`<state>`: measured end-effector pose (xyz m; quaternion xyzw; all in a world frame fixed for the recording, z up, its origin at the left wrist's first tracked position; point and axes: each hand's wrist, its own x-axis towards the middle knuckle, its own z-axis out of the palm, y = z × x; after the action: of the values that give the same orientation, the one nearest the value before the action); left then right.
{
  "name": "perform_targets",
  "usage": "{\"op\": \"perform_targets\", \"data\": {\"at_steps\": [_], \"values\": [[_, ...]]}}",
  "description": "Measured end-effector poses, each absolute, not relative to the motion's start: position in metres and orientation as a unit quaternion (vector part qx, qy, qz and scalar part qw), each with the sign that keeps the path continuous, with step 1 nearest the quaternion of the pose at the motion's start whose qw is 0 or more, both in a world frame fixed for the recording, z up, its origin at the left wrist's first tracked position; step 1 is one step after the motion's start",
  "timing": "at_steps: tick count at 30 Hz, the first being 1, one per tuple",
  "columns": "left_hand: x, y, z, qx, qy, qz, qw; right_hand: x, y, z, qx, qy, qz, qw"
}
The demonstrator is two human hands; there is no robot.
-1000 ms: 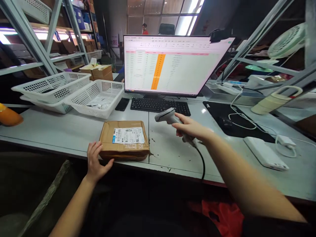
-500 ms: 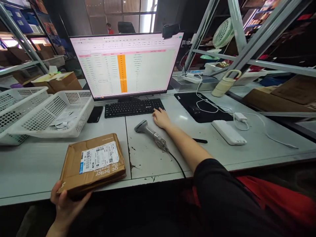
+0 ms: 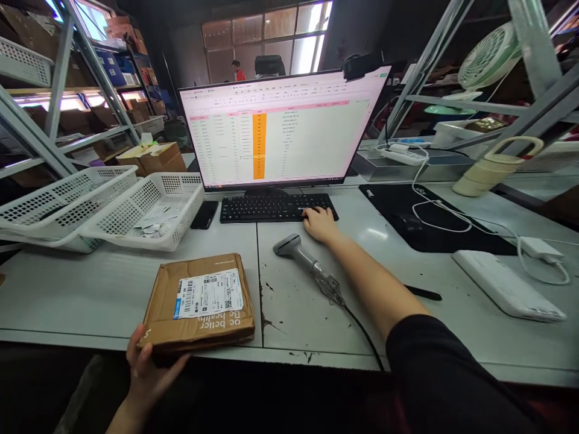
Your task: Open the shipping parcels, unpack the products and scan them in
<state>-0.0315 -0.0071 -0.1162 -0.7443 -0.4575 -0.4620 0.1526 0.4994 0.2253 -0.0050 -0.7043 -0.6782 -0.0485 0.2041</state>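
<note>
My left hand (image 3: 151, 374) grips the near left corner of a brown cardboard box (image 3: 169, 328), with fingers and thumb on its edge and side. The box lies flat at the table's front edge, its white shipping label (image 3: 210, 293) facing up. On the right end of a black keyboard (image 3: 257, 209) rests my right hand (image 3: 321, 224), fingers spread over the keys and holding nothing. A grey barcode scanner (image 3: 307, 260) with a wrapped handle lies below that hand, its cable running off the front edge. Behind the keyboard a monitor (image 3: 316, 144) displays a spreadsheet with an orange column.
White perforated baskets (image 3: 181, 232) stand at the left, beside a black phone (image 3: 205, 214). To the right are a black mat (image 3: 434, 235) with a mouse (image 3: 408, 223), white cables, a white power bank (image 3: 502, 283) and a cream tumbler (image 3: 479, 175). A person (image 3: 238, 73) is far behind.
The view has swung left, so everything appears farther right. On the monitor the outlined cell has shifted right, to beside the orange column. Both hands keep their places on the box and keyboard.
</note>
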Motion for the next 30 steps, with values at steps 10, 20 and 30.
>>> {"op": "perform_targets", "data": {"at_steps": [10,20,30], "values": [[-0.017,0.002,-0.076,-0.631,-0.532,-0.557,-0.096,0.400,0.080,0.021,-0.420,-0.866,0.137,0.235],[0.001,0.067,0.089,-0.715,-0.580,-0.386,-0.047,0.334,0.021,0.029,-0.462,-0.819,0.230,0.251],[0.034,0.098,0.097,-0.826,-0.479,-0.295,0.024,0.542,0.047,-0.005,-0.628,-0.708,-0.090,0.310]]}}
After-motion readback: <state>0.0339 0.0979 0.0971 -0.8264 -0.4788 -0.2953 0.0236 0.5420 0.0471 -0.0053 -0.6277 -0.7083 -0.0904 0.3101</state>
